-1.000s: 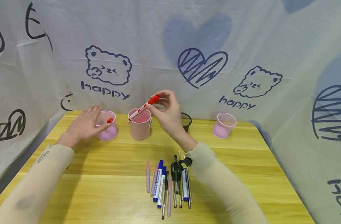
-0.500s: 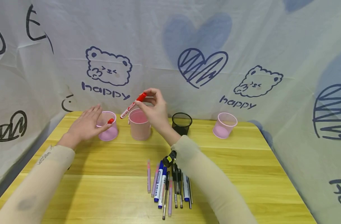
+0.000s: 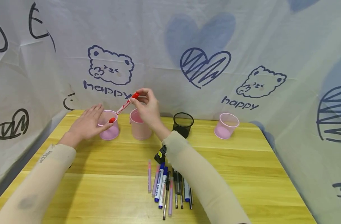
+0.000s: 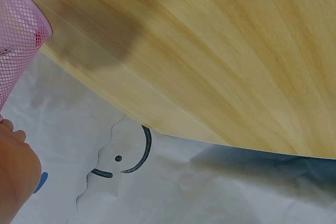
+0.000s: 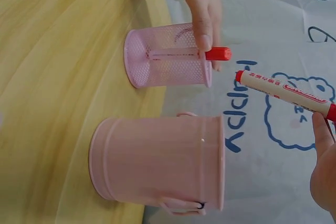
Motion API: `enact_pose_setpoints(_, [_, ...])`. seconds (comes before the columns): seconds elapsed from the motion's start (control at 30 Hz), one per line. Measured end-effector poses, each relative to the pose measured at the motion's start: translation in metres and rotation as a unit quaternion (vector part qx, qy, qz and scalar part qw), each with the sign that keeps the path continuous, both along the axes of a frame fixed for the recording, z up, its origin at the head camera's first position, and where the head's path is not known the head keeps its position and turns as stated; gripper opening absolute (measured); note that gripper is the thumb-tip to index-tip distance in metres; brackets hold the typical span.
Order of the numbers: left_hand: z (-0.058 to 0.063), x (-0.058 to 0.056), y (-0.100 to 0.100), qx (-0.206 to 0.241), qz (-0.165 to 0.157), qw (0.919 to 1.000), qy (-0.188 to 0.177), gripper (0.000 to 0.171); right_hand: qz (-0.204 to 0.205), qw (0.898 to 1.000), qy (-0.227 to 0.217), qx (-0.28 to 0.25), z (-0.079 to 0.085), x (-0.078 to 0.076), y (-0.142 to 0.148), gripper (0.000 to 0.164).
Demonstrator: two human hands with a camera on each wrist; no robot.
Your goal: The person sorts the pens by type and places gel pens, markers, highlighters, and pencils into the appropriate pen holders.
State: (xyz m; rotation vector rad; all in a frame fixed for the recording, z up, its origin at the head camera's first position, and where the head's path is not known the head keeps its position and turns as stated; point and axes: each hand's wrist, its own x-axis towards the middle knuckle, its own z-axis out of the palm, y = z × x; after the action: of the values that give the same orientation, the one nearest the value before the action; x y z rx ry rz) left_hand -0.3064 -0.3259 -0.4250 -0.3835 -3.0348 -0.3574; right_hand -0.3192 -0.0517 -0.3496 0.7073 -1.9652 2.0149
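Note:
My right hand pinches a red whiteboard marker near its red cap. The marker slants down to the left, its lower end by the rim of the left pink mesh pen cup. My left hand rests against that cup with its fingers straight and its thumb across the rim. Another red marker stands inside the cup, its cap above the rim beside the left thumb. A solid pink bucket with a handle is just to the right, partly behind the right hand in the head view.
A black mesh cup and another pink mesh cup stand further right along the back of the wooden table. Blue markers, black pens and pink highlighters lie in a bunch at front centre, partly under the right forearm.
My right hand has moved left with the red marker, from above the bucket to the left mesh cup. The black cup has come into full view. My left hand has stayed in place.

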Motion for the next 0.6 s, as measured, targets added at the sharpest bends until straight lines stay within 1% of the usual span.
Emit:
enact_pose_setpoints(0.17, [0.002,0.0,0.001,-0.006,-0.002,1.0,-0.008,0.107,-0.003,1.0,-0.006,0.016,-0.006,-0.002,-0.008,0.034])
enact_pose_setpoints(0.33, [0.003,0.001,0.0,-0.004,0.0,1.0,-0.005,0.106,0.01,1.0,-0.012,0.012,-0.014,-0.004,-0.017,0.029])
enact_pose_setpoints(0.5, [0.004,0.002,0.0,-0.002,-0.001,1.0,-0.005,0.105,0.022,0.999,-0.047,0.006,-0.022,-0.003,-0.023,0.026])
enact_pose_setpoints(0.6, [0.003,0.001,0.001,-0.005,-0.001,1.0,-0.007,0.106,0.025,0.998,-0.063,0.014,-0.028,-0.001,-0.025,0.024])
